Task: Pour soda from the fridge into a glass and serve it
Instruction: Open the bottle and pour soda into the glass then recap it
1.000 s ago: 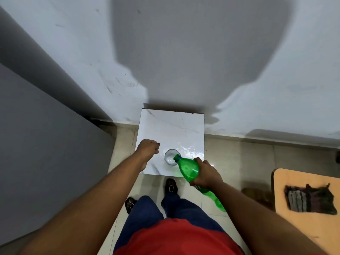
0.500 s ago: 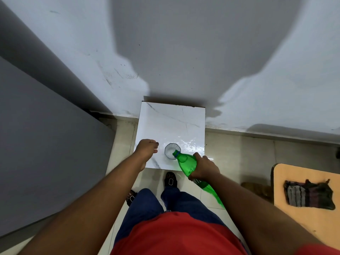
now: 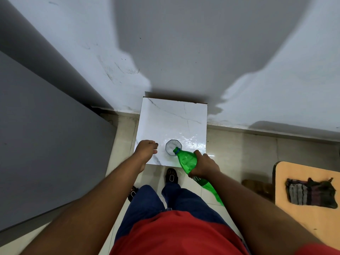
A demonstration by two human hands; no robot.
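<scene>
A pale wall [image 3: 184, 43] filled the upper view, with a grey panel, perhaps the fridge side [image 3: 46, 144], running down the left. Against the wall stood a small white marble-patterned table [image 3: 171, 116] on the tiled floor [image 3: 239, 144]. At the far right, a tan wooden table [image 3: 303, 218] carried a folded dark cloth [image 3: 311, 192].

The person stood at the near edge of the white table, in a red shirt and blue trousers. The right hand [image 3: 204, 165] had its grip wrapped round the middle of a green soda bottle [image 3: 187, 161], which was uncapped and tilted steeply, mouth lowest. That mouth sat right over the near rim of the glass [image 3: 173, 147], which stood on the near part of the table. The glass looked whitish and foamy inside, so the pouring step seemed to be under way, though how full it was could not be read from above.

The left hand [image 3: 146, 150] rested just beside the glass, apart from it, fingers curled under. Whether they enclosed the cap or anything else could not be told.

Judging from this, the next move would call for watching the foam, righting the bottle before the glass overflowed, then setting the bottle down and carrying the glass to serve it.
</scene>
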